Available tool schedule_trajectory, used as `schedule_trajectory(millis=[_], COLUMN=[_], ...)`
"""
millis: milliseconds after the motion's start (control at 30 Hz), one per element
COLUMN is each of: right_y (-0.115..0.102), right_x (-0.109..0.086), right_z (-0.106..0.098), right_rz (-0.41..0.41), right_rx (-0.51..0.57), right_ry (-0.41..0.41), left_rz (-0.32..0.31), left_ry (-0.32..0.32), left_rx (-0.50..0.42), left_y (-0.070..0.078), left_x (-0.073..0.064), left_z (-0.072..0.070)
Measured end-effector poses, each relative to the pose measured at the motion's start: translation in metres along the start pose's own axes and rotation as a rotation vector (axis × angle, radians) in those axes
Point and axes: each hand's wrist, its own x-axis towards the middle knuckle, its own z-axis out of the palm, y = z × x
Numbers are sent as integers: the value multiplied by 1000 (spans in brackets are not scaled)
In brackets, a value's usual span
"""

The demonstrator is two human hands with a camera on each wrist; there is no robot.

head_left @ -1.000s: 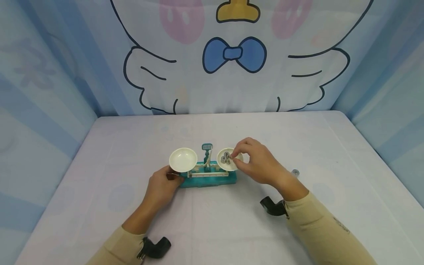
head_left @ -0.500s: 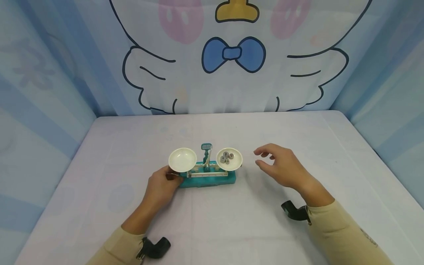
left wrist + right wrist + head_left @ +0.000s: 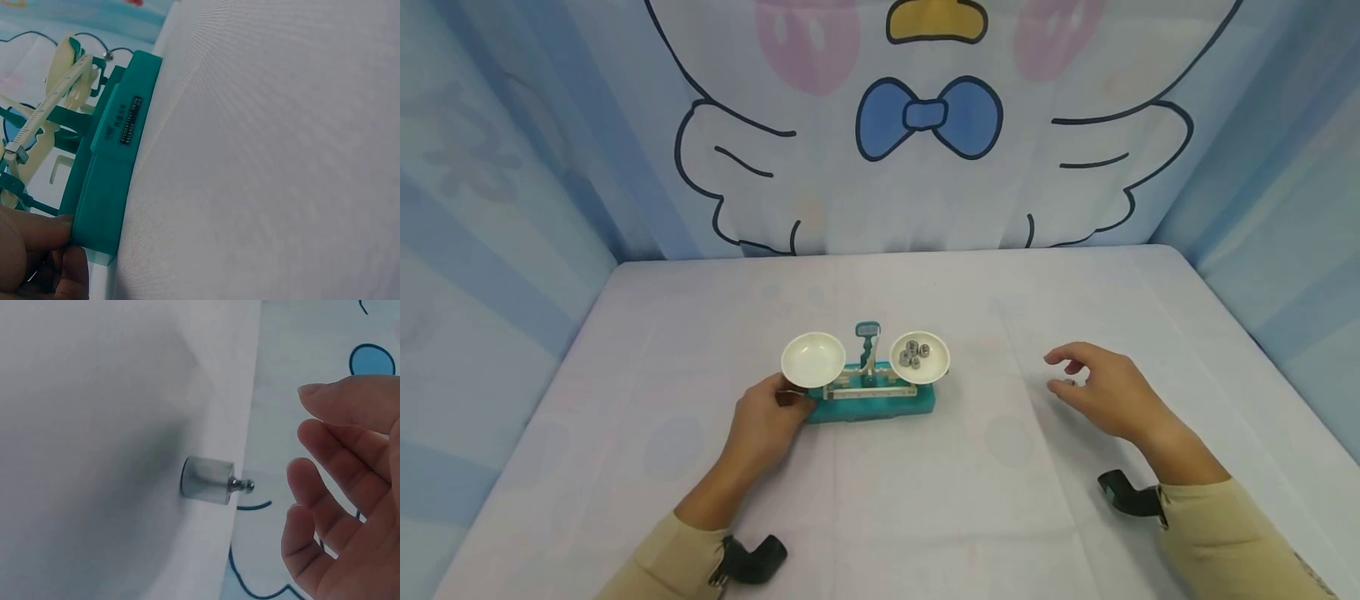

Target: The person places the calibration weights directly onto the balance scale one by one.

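A teal balance scale [image 3: 872,406] with two cream pans stands mid-table. My left hand [image 3: 767,425] grips the left end of its base; in the left wrist view the thumb [image 3: 47,230] lies against the base, with the other fingers curled below. The left pan [image 3: 813,360] holds nothing, while several small metal weights [image 3: 913,356] sit in the right pan [image 3: 936,368]. Off to the right, my right hand [image 3: 1112,396] hovers with loosely bent fingers and nothing in them. Beside it a knobbed cylindrical metal weight [image 3: 208,480] stands on the table, mostly hidden by the hand in the head view.
A white cloth covers the table [image 3: 925,500]. Behind it hangs a curtain with a blue bow tie [image 3: 928,117] printed on it, and blue patterned curtains [image 3: 490,250] flank both sides. Black wrist mounts [image 3: 756,560] stick out from each sleeve.
My right hand has let go of a weight in the right pan and moved right to the lone weight on the table. The left hand has stayed at the scale's base.
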Motion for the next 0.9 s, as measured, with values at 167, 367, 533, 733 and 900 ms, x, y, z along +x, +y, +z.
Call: schedule_trajectory(millis=[167, 367, 533, 733, 900], right_y=[14, 25, 30, 33, 35], right_x=[-4, -6, -5, -4, -3], right_z=[-2, -4, -1, 4, 5], right_rz=[34, 49, 86, 105, 102], right_rx=[-2, -19, -27, -34, -40], right_ry=[-4, -33, -55, -54, -41], left_rz=[-1, -1, -2, 2, 10], left_ry=[-3, -2, -8, -11, 0], left_rx=[1, -2, 3, 6, 8], left_y=[0, 0, -1, -1, -3], left_x=[0, 1, 2, 2, 1], left_z=[0, 0, 0, 0, 1])
